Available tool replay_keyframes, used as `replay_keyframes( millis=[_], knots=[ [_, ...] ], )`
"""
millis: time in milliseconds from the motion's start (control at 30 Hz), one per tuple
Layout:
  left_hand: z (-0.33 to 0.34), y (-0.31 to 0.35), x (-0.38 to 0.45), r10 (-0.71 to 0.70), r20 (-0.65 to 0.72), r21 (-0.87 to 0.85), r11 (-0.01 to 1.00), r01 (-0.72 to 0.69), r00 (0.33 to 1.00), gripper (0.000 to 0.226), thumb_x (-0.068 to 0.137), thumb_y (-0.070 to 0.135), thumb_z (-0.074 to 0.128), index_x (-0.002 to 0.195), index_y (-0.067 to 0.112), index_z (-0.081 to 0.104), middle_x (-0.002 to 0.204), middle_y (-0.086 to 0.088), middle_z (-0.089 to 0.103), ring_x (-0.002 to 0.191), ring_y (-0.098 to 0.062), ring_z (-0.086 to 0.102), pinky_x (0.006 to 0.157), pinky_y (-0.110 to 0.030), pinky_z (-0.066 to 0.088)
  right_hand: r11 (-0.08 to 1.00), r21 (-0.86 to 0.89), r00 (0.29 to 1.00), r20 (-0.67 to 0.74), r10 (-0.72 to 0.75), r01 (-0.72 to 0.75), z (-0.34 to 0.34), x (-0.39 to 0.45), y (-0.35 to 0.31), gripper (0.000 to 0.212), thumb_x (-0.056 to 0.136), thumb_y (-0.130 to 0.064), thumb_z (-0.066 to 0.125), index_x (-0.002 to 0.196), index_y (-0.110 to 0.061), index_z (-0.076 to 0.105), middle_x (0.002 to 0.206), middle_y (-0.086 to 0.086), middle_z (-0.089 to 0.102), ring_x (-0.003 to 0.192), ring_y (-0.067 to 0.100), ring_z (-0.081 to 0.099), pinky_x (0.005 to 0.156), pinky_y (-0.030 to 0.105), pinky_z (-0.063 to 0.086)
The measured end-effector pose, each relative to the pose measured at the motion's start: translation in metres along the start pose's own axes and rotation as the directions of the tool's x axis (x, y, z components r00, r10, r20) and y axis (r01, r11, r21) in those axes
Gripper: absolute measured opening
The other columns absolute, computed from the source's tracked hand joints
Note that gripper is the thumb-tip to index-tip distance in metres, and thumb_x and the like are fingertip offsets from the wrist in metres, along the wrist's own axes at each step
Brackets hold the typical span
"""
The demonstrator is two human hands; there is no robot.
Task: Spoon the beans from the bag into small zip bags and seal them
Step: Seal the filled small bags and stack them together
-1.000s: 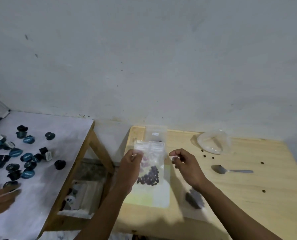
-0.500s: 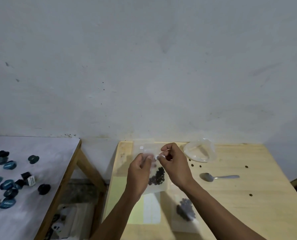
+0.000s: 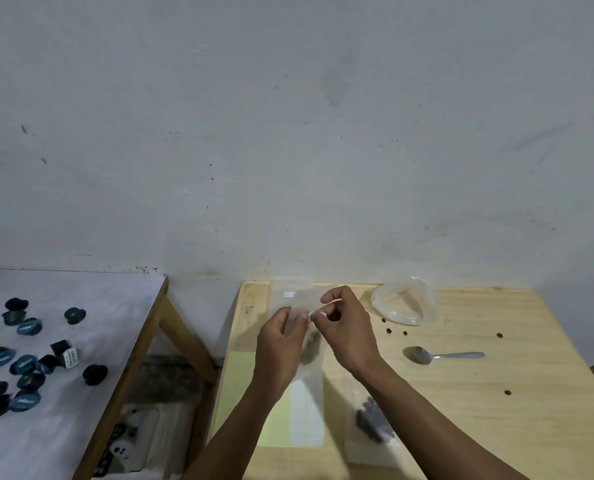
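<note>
A small clear zip bag (image 3: 311, 348) with dark beans in its lower part hangs above the wooden table (image 3: 496, 393). My left hand (image 3: 281, 344) pinches its top edge on the left, and my right hand (image 3: 349, 327) pinches the same edge on the right. A second small bag of beans (image 3: 371, 422) lies flat on the table near my right forearm. The big clear bag (image 3: 406, 304) lies crumpled at the back of the table. The metal spoon (image 3: 440, 355) rests to its front, apart from both hands.
Loose beans (image 3: 389, 330) are scattered on the table top. A stack of unfilled zip bags (image 3: 292, 292) lies at the back edge and a yellow-green sheet (image 3: 278, 414) under my left arm. A white-covered table (image 3: 81, 341) at left holds several dark capsules.
My right hand came in from the right and took hold of the bag's top edge next to my left hand. The camera view shifted; the bag looks blurred now.
</note>
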State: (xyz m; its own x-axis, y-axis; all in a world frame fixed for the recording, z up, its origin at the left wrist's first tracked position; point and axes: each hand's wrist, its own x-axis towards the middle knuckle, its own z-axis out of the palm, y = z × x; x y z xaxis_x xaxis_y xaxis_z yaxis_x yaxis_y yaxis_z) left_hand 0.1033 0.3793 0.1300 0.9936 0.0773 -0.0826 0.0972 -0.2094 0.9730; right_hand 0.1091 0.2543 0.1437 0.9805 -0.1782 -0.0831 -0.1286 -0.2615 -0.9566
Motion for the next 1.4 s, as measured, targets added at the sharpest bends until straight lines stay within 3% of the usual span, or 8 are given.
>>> replay_keyframes(
  millis=[333,500,533,633,700,933,1167,1400],
  knots=[
    [0.001,0.001,0.003,-0.011,-0.026,-0.016,1.000,0.011,1.000,0.012,0.094,0.026,0.062,0.090,0.021,0.072,0.084,0.007,0.074,0.083,-0.004,0.068,0.071,-0.013,0.050,0.999,-0.011,0.998,-0.050,0.046,-0.047,0.003,-0.002,0.003,0.035,0.082,-0.030,0.075,0.103,-0.023,0.049,0.080,0.004,0.063,0.061,0.004,0.054,0.057,0.014,0.041],
    [-0.004,0.003,0.005,-0.020,0.005,-0.091,0.996,0.021,1.000,0.016,0.096,0.020,0.059,0.093,0.019,0.075,0.088,0.006,0.076,0.087,-0.007,0.070,0.077,-0.017,0.052,0.973,0.116,0.977,-0.059,0.207,-0.200,0.002,-0.002,0.006,0.078,0.061,-0.053,0.084,0.124,-0.033,0.042,0.110,-0.002,0.055,0.101,0.014,0.056,0.084,0.030,0.050],
    [-0.005,0.005,0.005,-0.030,0.023,-0.112,0.993,0.033,0.999,0.017,0.096,0.018,0.058,0.091,0.019,0.074,0.086,0.004,0.076,0.085,-0.009,0.070,0.077,-0.017,0.052,0.952,0.183,0.968,-0.013,0.251,-0.245,0.000,-0.001,0.005,0.075,0.062,-0.049,0.085,0.123,-0.030,0.046,0.112,-0.002,0.059,0.102,0.014,0.060,0.084,0.031,0.052],
    [-0.009,0.004,0.006,-0.064,0.088,-0.144,0.987,0.076,0.994,0.019,0.097,0.019,0.057,0.089,0.017,0.074,0.084,-0.003,0.075,0.084,-0.019,0.071,0.078,-0.029,0.054,0.876,0.343,0.940,0.168,0.298,-0.339,-0.006,-0.001,0.000,0.027,0.078,-0.023,0.081,0.100,-0.015,0.066,0.097,0.004,0.074,0.085,0.015,0.072,0.071,0.025,0.054],
    [-0.010,0.003,0.006,-0.110,0.113,-0.166,0.978,0.128,0.988,0.020,0.097,0.020,0.056,0.087,0.015,0.073,0.083,-0.007,0.074,0.078,-0.022,0.070,0.073,-0.033,0.054,0.848,0.391,0.931,0.221,0.291,-0.358,-0.006,-0.001,0.002,0.015,0.082,-0.018,0.077,0.093,-0.011,0.070,0.094,0.009,0.076,0.086,0.022,0.073,0.080,0.033,0.056],
    [-0.010,-0.007,0.010,-0.257,0.055,-0.146,0.954,0.262,0.965,0.026,0.094,0.024,0.057,0.075,0.010,0.068,0.068,0.000,0.066,0.064,-0.013,0.060,0.058,-0.021,0.047,0.824,0.369,0.895,0.292,0.337,-0.430,-0.002,0.005,0.020,0.021,0.091,-0.014,0.065,0.110,-0.004,0.066,0.107,0.017,0.073,0.096,0.032,0.071,0.093,0.045,0.053],
    [-0.021,-0.026,0.023,-0.440,-0.024,-0.357,0.842,0.404,0.897,0.014,0.094,0.019,0.058,0.089,0.006,0.062,0.076,-0.006,0.056,0.068,-0.018,0.053,0.057,-0.023,0.045,0.878,0.066,0.800,0.449,0.398,-0.474,-0.006,-0.009,0.052,0.028,0.088,-0.002,0.064,0.113,-0.015,0.061,0.095,0.010,0.065,0.076,0.019,0.060,0.056,0.022,0.047],
    [-0.024,-0.075,0.028,-0.541,0.141,-0.282,0.781,0.558,0.829,0.032,0.092,0.020,0.064,0.123,0.015,0.057,0.107,-0.008,0.066,0.085,-0.021,0.064,0.069,-0.030,0.050,0.841,0.202,0.863,0.184,0.470,-0.502,0.013,0.003,0.084,0.039,0.089,0.007,0.061,0.120,-0.014,0.049,0.085,0.016,0.064,0.069,0.022,0.060,0.064,0.030,0.054]
  ],
)
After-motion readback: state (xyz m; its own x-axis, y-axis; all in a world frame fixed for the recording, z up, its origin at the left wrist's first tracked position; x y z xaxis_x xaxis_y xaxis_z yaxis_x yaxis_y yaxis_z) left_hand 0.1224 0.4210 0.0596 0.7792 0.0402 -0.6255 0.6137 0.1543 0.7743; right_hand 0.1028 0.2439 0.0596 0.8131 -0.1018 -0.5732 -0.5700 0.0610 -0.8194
